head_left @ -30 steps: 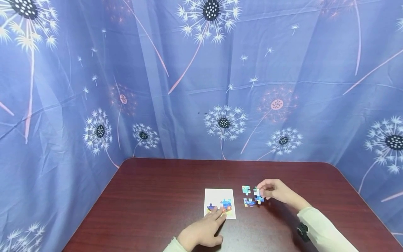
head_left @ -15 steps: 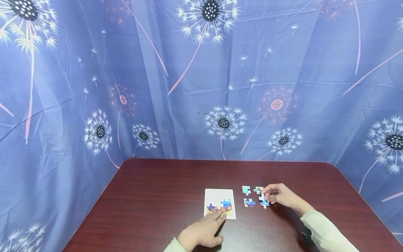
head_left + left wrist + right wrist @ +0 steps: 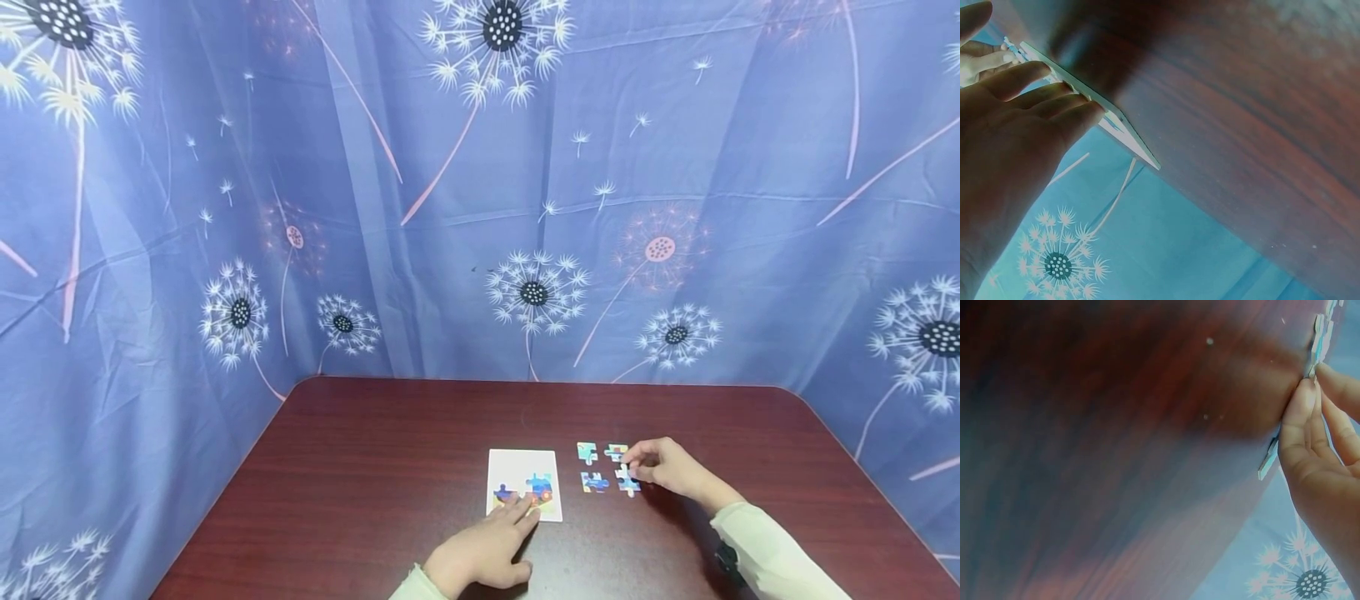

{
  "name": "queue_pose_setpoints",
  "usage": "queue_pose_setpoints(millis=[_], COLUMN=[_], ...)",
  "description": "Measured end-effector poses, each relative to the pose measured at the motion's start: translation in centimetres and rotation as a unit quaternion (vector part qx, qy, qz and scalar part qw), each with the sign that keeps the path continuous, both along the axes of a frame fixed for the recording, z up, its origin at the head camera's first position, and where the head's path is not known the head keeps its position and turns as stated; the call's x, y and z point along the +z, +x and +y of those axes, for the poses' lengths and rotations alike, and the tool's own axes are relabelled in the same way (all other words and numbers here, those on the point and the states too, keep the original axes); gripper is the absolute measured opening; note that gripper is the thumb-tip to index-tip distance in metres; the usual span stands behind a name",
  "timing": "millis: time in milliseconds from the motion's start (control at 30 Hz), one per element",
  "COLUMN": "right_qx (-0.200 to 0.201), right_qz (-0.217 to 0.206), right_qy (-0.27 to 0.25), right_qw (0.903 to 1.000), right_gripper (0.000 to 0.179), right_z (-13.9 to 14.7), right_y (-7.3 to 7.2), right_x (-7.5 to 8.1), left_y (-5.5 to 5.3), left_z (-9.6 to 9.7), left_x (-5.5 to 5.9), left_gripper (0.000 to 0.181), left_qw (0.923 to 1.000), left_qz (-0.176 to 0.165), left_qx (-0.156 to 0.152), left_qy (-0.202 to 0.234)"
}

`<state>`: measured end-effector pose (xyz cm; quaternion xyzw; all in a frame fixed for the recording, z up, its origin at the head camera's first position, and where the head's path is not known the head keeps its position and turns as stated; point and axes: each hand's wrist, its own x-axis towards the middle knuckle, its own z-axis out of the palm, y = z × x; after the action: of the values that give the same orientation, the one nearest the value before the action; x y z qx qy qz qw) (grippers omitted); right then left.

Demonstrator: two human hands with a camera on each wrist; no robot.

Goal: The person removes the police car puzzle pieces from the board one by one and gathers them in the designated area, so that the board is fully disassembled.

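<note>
- The white board (image 3: pixel 522 463) is partly hidden by the straight-fingered left hand (image 3: pixel 486 550).
- Right of the board, a knobbed puzzle piece (image 3: pixel 628 485) is pinched and partly covered by the right hand (image 3: pixel 673 470).
- The table (image 3: pixel 360 475) is wood-grained.

On the table (image 3: pixel 360 467), the puzzle board (image 3: pixel 517 464) lies left of four pieces (image 3: pixel 595 482). Your left hand (image 3: pixel 483 548) rests on that board.

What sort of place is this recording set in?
Probably an indoor booth set up for recording: dandelion-print curtains hang behind and on both sides of a wood-grain table, where a puzzle board and jigsaw pieces lie.
</note>
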<state>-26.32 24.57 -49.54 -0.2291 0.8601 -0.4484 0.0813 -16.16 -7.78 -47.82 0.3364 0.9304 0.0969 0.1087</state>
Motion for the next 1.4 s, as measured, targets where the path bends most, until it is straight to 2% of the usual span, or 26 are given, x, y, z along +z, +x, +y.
queue_pose_setpoints(millis=[367,567,700,933,1200,1400], right_qx=[-0.003,-0.006,0.008,0.028,0.069,0.081], right_qz=[-0.001,0.009,0.020,0.036,0.031,0.025], right_qy=[0.001,0.015,0.006,0.003,-0.021,-0.016], right_qw=[1.0000,0.9998,0.9997,0.9990,0.9969,0.9962], right_gripper=[0.014,0.013,0.015,0.015,0.021,0.021], right_z=[0.0,-0.7,-1.7,-3.8,-6.6,-8.7], right_y=[0.2,0.1,0.0,-0.4,-0.9,-1.2], right_x=[-0.1,0.9,1.5,1.6,1.7,1.6], left_y=[0.0,0.1,0.0,0.1,0.0,0.1], left_z=[0.0,0.0,-0.1,-0.1,0.0,0.0], left_x=[-0.2,-0.1,-0.1,-0.2,-0.1,-0.1], left_gripper=[0.067,0.067,0.067,0.067,0.066,0.066], left_qw=[1.0000,1.0000,1.0000,1.0000,0.9999,0.9998], left_qz=[0.000,-0.002,0.003,0.005,0.014,0.021], left_qx=[-0.004,-0.002,-0.004,-0.004,-0.001,-0.002], left_qy=[-0.002,0.002,0.001,0.006,0.001,-0.002])
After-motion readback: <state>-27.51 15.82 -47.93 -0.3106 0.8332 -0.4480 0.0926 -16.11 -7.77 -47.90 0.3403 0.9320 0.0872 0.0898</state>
